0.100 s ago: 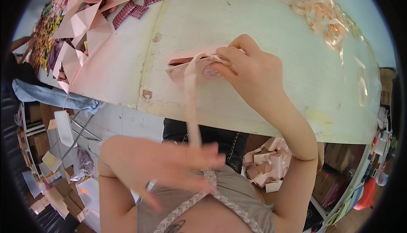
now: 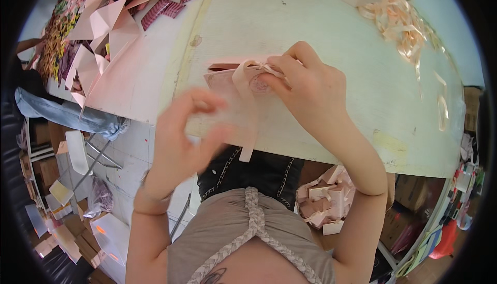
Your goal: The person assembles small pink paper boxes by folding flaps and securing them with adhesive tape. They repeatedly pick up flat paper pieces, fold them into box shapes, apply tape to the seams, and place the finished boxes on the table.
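Observation:
On the near part of the table is a small pink paper box (image 2: pixel 220 80) with a dark gap along its top and a round printed mark on its front. A pale pink ribbon (image 2: pixel 250 118) is gathered at the top; its long tail loops over the front and hangs past the table edge. My right hand (image 2: pixel 310 79) pinches the gathered ribbon between thumb and fingers at the box's right end. Left of the box, my left hand (image 2: pixel 186 131) is in the air, smeared by motion, its thumb and fingers apart with nothing between them.
Open pink paper boxes (image 2: pixel 106 20) and striped purple packets (image 2: pixel 164 11) lie at the far left, beside a heap of small colourful pieces. Loose ribbons (image 2: pixel 398 23) pile at the far right. Below the table edge, a container holds folded pink boxes (image 2: pixel 329 198). Another person's arm (image 2: pixel 28 45) shows at left.
My left hand has moved up and away from my body toward the box, leaving the ribbon's tail hanging free. My right hand keeps its pinch on the ribbon.

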`<state>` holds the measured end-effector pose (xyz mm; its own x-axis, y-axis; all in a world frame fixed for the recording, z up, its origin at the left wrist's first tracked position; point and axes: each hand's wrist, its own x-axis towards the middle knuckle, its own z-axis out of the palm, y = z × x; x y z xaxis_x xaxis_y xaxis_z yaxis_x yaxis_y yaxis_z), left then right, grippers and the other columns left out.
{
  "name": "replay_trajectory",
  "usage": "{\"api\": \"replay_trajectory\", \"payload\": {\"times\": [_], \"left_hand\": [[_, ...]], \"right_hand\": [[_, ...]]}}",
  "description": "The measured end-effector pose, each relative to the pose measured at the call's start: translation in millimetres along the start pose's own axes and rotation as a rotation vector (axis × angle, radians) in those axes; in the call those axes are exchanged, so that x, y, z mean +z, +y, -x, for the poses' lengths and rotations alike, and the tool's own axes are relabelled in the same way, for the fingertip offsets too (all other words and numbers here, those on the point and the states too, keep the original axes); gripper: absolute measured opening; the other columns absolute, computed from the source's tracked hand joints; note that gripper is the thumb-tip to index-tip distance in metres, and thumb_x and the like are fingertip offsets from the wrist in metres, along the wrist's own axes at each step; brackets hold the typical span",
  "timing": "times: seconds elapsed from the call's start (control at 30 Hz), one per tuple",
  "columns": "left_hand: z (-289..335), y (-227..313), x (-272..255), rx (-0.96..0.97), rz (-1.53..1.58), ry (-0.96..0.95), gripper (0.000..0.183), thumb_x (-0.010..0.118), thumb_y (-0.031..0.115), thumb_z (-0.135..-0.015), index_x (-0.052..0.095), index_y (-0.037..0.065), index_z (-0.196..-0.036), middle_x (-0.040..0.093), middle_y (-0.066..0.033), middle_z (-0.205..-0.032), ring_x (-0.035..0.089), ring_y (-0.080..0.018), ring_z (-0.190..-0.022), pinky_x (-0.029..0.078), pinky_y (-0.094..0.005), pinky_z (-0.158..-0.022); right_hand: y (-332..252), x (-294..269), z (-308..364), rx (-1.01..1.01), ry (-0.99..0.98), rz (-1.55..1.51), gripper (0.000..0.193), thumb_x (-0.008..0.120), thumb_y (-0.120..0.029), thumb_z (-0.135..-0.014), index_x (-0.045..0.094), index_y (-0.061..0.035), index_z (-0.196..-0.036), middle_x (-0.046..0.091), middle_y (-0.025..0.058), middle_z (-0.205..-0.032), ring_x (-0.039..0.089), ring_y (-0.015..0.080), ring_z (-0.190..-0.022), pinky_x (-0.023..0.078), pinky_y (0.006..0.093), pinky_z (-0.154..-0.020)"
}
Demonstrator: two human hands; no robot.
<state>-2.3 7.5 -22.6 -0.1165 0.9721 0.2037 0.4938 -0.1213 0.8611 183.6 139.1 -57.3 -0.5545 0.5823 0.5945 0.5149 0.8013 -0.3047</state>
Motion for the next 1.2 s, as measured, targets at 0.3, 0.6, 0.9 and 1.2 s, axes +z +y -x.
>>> {"api": "replay_trajectory", "payload": {"times": [0.3, 0.6, 0.9, 1.2], "left_hand": [[-6.0, -23.9, 51.9, -0.305, 0.043, 0.046, 0.027, 0.072, 0.023, -0.085, 0.065, 0.001, -0.098, 0.069, -0.0087, -0.083, 0.064, -0.0158, -0.073, 0.05, -0.0274, -0.065], [-11.5, -10.4, 47.7, -0.218, 0.743, -0.112, 0.021, 0.056, 0.013, -0.097, 0.066, -0.003, -0.107, 0.069, -0.0068, -0.093, 0.065, -0.0129, -0.086, 0.052, -0.0264, -0.077], [-28.9, -24.8, 75.2, 0.106, 0.193, 0.227, 0.016, 0.058, -0.002, -0.092, 0.065, -0.004, -0.106, 0.061, -0.0132, -0.11, 0.066, -0.0139, -0.071, 0.053, -0.0218, -0.06], [-46.6, -22.2, 77.4, -0.233, 0.745, 0.254, 0.031, 0.065, -0.007, -0.085, 0.053, -0.002, -0.113, 0.067, -0.0119, -0.089, 0.068, -0.0149, -0.07, 0.055, -0.0246, -0.06]], "right_hand": [[-15.1, 0.2, 15.5, 0.061, -0.017, 0.08, 0.021, 0.076, -0.027, -0.074, 0.063, -0.0115, -0.078, 0.052, 0.0, -0.08, 0.057, 0.0158, -0.053, 0.04, 0.0287, -0.042], [-5.8, -2.7, -12.4, -0.098, 0.041, -0.249, 0.018, 0.071, -0.01, -0.073, 0.073, -0.0152, -0.09, 0.064, -0.0026, -0.089, 0.062, 0.0136, -0.058, 0.046, 0.027, -0.047], [8.7, -17.1, -24.2, 0.297, -0.166, -0.633, 0.013, 0.067, -0.009, -0.077, 0.075, -0.0071, -0.087, 0.064, 0.0036, -0.079, 0.057, 0.0144, -0.064, 0.045, 0.0275, -0.057], [52.1, -43.5, -56.0, 0.667, -0.31, -1.082, 0.021, 0.061, -0.014, -0.088, 0.071, 0.0025, -0.095, 0.058, -0.0016, -0.075, 0.039, 0.0079, -0.056, 0.031, 0.0234, -0.048]]}}
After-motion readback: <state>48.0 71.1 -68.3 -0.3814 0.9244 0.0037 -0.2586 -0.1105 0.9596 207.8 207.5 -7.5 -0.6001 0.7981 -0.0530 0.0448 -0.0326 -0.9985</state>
